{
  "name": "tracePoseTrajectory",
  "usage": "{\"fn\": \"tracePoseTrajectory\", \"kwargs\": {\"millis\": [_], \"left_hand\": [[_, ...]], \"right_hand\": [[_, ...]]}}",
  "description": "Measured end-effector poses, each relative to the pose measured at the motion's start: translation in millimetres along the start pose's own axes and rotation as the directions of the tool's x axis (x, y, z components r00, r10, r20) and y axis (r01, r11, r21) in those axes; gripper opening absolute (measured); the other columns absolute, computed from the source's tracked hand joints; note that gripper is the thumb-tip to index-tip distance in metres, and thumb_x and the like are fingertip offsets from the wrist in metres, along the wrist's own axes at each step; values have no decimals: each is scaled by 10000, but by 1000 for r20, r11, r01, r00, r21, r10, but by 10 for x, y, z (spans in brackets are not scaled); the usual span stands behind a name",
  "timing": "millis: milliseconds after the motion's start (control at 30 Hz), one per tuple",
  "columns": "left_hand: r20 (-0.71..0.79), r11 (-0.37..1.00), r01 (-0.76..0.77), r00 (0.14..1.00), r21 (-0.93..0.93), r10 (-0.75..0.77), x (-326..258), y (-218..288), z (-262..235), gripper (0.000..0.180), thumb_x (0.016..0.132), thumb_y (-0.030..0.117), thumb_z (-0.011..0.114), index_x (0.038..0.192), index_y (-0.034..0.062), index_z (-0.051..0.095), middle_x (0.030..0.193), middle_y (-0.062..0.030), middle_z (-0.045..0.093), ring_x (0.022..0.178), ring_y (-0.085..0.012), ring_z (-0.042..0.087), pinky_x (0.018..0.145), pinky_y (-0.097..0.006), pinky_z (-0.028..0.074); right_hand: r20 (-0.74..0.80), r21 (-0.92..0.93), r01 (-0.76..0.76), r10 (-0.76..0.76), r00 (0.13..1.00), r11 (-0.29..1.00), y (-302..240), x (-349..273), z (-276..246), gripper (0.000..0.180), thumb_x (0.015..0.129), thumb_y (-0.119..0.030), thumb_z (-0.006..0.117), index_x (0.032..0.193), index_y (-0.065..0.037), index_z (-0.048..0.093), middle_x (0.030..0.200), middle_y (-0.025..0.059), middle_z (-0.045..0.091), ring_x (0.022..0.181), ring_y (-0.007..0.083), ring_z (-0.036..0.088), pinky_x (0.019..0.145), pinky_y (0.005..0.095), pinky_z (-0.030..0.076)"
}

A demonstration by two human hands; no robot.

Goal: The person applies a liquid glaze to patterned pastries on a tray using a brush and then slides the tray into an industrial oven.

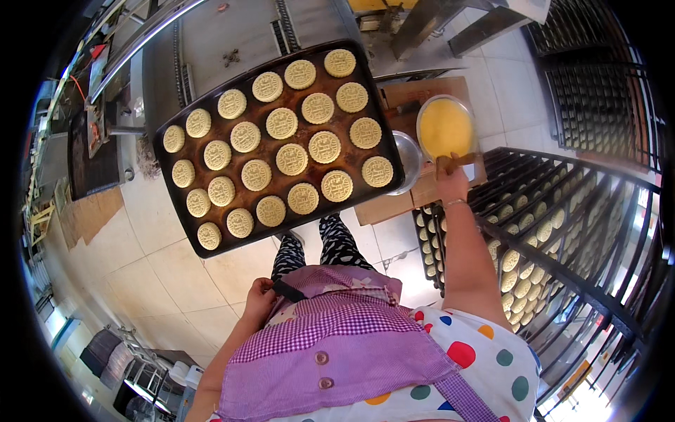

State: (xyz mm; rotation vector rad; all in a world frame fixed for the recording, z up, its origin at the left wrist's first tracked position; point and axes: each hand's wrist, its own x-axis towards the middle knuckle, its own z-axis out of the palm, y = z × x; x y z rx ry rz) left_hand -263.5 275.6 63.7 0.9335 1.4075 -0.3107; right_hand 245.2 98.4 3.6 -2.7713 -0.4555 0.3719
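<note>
My right hand [452, 187] is closed on a flat brown brush [455, 161] at the near rim of a round bowl of yellow liquid [444, 125]. The brush's bristles are hard to make out. Down by my apron, my left hand [260, 298] has its fingers curled at one end of a short black strip [289, 291], whose kind I cannot tell. In front of me lies a dark baking tray [188, 228] with rows of round, pale, stamped biscuits [281, 123] with fluted edges. Neither hand touches the tray.
Cardboard [385, 209] lies under the yellow bowl and a second, metal bowl [406, 163] by the tray's right edge. A black rack [576, 271] at the right holds trays of similar biscuits. Beyond my tray is a metal conveyor [228, 35]. Pale floor tiles [151, 267] show below.
</note>
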Motion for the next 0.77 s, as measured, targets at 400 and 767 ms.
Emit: {"fn": "tracePoseTrajectory", "kwargs": {"millis": [400, 767], "left_hand": [[-60, 994, -105, 993, 15, 106, 104, -458, -471, 290, 758, 59, 581, 1028, -4, 499, 893, -107, 584, 789, -177, 561, 668, -273, 466], [-112, 976, -41, 994, -215, 17, 14, -1016, -1139, 307, 793, 88, 604, 1053, 25, 452, 908, -106, 580, 777, -174, 584, 646, -269, 474]], "right_hand": [[228, 902, -152, -147, 962, 404, -2252, -1231, 338, 559, 805, 12, 563, 1316, -74, 353, 1060, 91, 567, 796, 147, 603, 501, 236, 520], [49, 726, 83, -172, 984, 683, -3115, -1322, 519, 178, 796, -99, 558, 909, 24, 620, 735, 120, 657, 538, 212, 623, 483, 316, 515]]}}
